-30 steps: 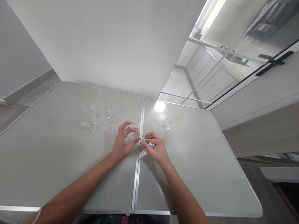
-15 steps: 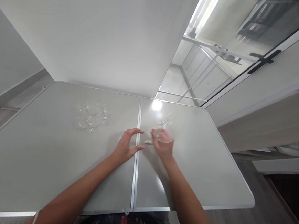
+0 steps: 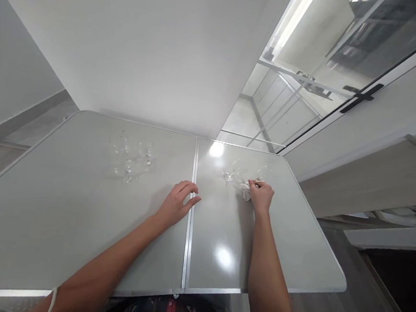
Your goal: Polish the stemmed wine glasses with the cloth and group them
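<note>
My left hand (image 3: 179, 199) hovers by the table's central seam, fingers apart and curved, with nothing in it. On the right half, my right hand (image 3: 261, 195) is closed on a white cloth (image 3: 245, 190) that hangs out on its left side. Just beyond those fingers is a clear stemmed glass (image 3: 267, 172); its lower part is hidden, and I cannot tell whether the fingers still grip it. Left of it stands another clear stemmed glass (image 3: 229, 176). Several similar glasses (image 3: 127, 172) are grouped on the left half, faint against the surface.
The pale table (image 3: 143, 247) has a metal seam (image 3: 189, 231) down its middle and metal edging. A white wall panel (image 3: 157, 65) rises behind it. To the right are a glazed door with a black handle (image 3: 362, 97) and a shelf (image 3: 364, 178).
My right hand has moved right and slightly away with the cloth, and a glass now shows beyond it. My left hand stays near the seam, its fingers a little more relaxed.
</note>
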A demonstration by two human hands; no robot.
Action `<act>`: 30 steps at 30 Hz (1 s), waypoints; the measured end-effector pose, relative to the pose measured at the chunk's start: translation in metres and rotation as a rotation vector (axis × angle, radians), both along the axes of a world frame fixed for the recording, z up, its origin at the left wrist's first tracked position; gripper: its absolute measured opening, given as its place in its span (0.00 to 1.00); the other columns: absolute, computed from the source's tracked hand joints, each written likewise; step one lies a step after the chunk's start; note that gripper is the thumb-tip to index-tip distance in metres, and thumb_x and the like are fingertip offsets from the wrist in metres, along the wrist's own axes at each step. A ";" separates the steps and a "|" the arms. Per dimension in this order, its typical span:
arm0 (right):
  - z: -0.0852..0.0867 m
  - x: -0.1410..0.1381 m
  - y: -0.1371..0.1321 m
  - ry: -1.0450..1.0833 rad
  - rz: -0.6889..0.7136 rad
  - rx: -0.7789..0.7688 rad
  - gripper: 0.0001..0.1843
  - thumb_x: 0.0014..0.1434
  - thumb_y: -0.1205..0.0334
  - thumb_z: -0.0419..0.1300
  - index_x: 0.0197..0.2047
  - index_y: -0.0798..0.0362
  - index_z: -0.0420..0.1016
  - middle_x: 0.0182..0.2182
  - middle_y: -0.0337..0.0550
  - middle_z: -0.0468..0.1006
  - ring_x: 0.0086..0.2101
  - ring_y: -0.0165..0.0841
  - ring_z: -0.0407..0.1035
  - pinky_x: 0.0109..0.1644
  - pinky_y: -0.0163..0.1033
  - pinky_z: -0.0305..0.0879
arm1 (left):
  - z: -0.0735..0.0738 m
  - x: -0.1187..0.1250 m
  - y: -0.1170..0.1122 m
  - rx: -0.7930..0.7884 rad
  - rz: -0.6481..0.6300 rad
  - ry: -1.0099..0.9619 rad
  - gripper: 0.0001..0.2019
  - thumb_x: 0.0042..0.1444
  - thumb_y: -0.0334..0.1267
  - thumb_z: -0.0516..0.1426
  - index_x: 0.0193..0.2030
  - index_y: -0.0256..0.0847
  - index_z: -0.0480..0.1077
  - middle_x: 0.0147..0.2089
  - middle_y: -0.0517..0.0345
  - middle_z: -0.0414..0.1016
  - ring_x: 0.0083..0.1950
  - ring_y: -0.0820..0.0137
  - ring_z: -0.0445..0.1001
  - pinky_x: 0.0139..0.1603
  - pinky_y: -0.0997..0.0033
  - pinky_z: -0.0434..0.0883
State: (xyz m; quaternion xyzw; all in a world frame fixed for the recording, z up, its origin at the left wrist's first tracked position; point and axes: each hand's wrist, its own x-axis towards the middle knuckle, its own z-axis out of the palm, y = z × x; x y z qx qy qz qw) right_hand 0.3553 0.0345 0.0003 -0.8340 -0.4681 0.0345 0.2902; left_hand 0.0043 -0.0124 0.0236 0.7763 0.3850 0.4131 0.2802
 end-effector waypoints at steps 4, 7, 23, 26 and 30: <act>-0.002 -0.004 0.006 -0.040 0.015 -0.086 0.24 0.59 0.48 0.56 0.38 0.58 0.87 0.35 0.60 0.84 0.37 0.45 0.76 0.42 0.41 0.64 | -0.001 -0.001 0.001 -0.057 -0.027 0.024 0.08 0.68 0.45 0.54 0.45 0.44 0.69 0.47 0.53 0.74 0.47 0.65 0.73 0.53 0.60 0.68; -0.003 -0.007 0.008 -0.052 0.029 -0.121 0.24 0.59 0.48 0.56 0.39 0.59 0.87 0.36 0.62 0.84 0.37 0.46 0.76 0.41 0.41 0.64 | -0.002 -0.002 0.002 -0.094 -0.053 0.059 0.09 0.68 0.46 0.54 0.45 0.44 0.69 0.48 0.53 0.75 0.47 0.65 0.74 0.54 0.59 0.67; 0.028 -0.010 -0.022 -0.046 -0.095 -0.381 0.26 0.50 0.37 0.62 0.33 0.54 0.82 0.32 0.60 0.82 0.35 0.50 0.76 0.36 0.46 0.65 | -0.012 -0.002 0.008 -0.100 -0.007 0.142 0.09 0.68 0.45 0.53 0.44 0.43 0.70 0.44 0.55 0.74 0.43 0.65 0.73 0.51 0.61 0.67; 0.042 -0.022 -0.037 -0.101 0.012 -0.514 0.23 0.52 0.37 0.61 0.25 0.49 0.79 0.27 0.56 0.80 0.30 0.48 0.73 0.32 0.46 0.62 | -0.019 -0.004 0.014 -0.098 0.058 0.110 0.08 0.68 0.43 0.54 0.42 0.42 0.70 0.42 0.55 0.74 0.42 0.66 0.72 0.49 0.62 0.68; 0.065 -0.088 -0.044 -0.120 0.234 -0.356 0.18 0.55 0.42 0.61 0.28 0.47 0.79 0.28 0.49 0.80 0.29 0.42 0.72 0.32 0.41 0.60 | -0.023 -0.007 0.020 -0.136 0.099 0.020 0.09 0.67 0.42 0.53 0.38 0.42 0.70 0.38 0.56 0.73 0.40 0.67 0.71 0.46 0.64 0.68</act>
